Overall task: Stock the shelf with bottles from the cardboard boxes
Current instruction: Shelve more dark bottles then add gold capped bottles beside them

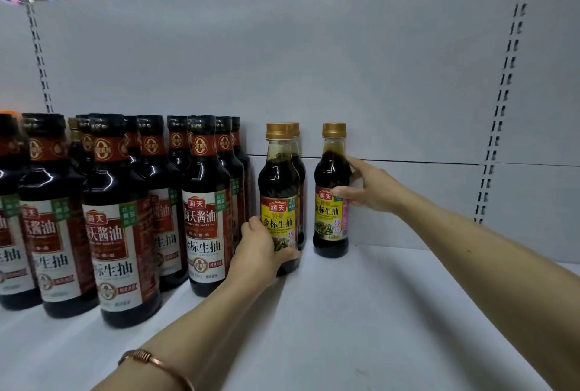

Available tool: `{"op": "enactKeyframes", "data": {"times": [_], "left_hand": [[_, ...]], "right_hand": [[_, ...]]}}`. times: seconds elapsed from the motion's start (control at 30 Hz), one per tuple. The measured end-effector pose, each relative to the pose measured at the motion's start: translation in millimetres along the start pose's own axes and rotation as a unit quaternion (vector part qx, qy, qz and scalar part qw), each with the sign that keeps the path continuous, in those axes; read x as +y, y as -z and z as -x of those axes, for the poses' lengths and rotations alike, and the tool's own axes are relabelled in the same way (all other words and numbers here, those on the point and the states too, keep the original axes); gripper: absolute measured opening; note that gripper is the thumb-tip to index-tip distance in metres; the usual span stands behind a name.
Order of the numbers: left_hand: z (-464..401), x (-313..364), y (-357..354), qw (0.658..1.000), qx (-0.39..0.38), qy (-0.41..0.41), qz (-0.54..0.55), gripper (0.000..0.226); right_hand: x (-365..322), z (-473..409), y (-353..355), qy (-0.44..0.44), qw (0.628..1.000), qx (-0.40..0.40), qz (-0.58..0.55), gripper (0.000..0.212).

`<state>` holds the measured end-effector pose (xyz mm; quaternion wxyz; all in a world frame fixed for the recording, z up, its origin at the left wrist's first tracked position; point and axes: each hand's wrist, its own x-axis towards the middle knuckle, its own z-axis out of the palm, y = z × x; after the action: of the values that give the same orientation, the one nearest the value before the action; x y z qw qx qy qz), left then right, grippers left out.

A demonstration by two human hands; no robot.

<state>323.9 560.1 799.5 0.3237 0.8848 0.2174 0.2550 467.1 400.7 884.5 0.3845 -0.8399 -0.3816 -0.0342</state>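
On white shelf (361,312): left hand (260,249) grips front yellow-label bottle (278,189) low, beside dark-cap bottles (201,202); right hand (370,189) holds separate yellow-label bottle (332,189), upright near back panel (314,61).

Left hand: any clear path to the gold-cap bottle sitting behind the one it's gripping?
Probably not directly. The left hand grips the front yellow-label bottle, which stands right in front of the rear bottle. Dark-capped bottles crowd its left; only the right side is free shelf.
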Motion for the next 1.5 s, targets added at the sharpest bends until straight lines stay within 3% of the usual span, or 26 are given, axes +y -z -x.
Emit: {"op": "enactKeyframes", "data": {"times": [0.47, 0.77, 0.97, 1.1, 1.37, 1.5], "left_hand": [[1.4, -4.2, -2.9, 1.000, -0.004, 0.000, 0.016, 0.081], [3.9, -4.9, -3.7, 1.000, 0.000, -0.001, 0.020, 0.080], [3.7, -4.6, -4.8, 1.000, 0.004, 0.007, 0.016, 0.084], [2.9, -5.5, -5.8, 1.000, 0.005, 0.007, 0.022, 0.083], [2.7, -4.7, -6.7, 1.000, 0.007, 0.005, 0.017, 0.078], [2.5, -1.7, -6.6, 1.000, 0.008, 0.014, 0.006, 0.076]], "right_hand": [[9.3, -6.9, -6.3, -0.003, 1.000, 0.003, -0.029, 0.072], [5.6, -10.3, -19.8, 0.014, 1.000, -0.004, 0.010, 0.073], [2.3, -2.3, -32.0, 0.031, 0.999, 0.027, 0.018, 0.078], [5.4, 1.5, -46.2, 0.028, 0.993, 0.112, -0.020, 0.079], [0.5, 5.8, -42.7, 0.006, 0.996, 0.080, -0.024, 0.076], [0.2, 4.8, -49.5, 0.013, 0.995, 0.102, -0.017, 0.071]]}}
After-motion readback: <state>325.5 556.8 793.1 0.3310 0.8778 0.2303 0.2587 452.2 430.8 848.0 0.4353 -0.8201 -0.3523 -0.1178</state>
